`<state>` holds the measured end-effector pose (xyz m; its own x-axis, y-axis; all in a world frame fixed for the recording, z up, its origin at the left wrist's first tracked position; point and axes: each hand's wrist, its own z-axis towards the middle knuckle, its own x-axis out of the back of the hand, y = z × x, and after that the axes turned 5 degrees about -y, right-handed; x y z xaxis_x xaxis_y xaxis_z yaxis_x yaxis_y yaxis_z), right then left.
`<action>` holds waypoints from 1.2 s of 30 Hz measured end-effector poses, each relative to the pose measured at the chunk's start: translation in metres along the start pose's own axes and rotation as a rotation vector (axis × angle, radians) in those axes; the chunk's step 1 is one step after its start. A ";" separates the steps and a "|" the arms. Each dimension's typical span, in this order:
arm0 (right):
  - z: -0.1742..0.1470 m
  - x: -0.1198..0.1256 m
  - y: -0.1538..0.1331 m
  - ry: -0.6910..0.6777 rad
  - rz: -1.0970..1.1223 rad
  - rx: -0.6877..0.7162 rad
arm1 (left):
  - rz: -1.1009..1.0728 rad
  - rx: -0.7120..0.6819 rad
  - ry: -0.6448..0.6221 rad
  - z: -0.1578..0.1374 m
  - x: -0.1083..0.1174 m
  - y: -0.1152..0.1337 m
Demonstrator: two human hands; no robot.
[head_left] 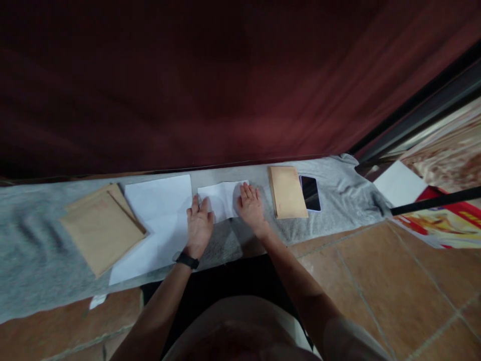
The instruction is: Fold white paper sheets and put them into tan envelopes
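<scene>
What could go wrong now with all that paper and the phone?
The small creased white paper might wrinkle under the right hand, because it lies on soft-looking grey cloth. If someone tugs the large white paper, the brown paper envelopes partly covering it could slide. The dark-screened phone could get nudged, being close beside the flat brown paper packet.

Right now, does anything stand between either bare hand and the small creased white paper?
Nothing visible does: the left hand and right hand lie at opposite ends of the small creased white paper. The brown rectangular paper packet beyond the right hand lies apart.
</scene>
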<state>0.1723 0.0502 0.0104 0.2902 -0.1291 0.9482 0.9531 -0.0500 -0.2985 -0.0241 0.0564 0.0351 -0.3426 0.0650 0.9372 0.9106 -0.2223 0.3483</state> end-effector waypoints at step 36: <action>-0.009 -0.018 -0.001 -0.027 -0.006 0.100 | 0.012 -0.131 0.016 0.022 -0.052 0.026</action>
<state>0.1649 0.0439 -0.0070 0.2857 -0.1018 0.9529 0.9582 0.0484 -0.2821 0.0221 0.0687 -0.0046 -0.3361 0.0462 0.9407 0.8772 -0.3481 0.3306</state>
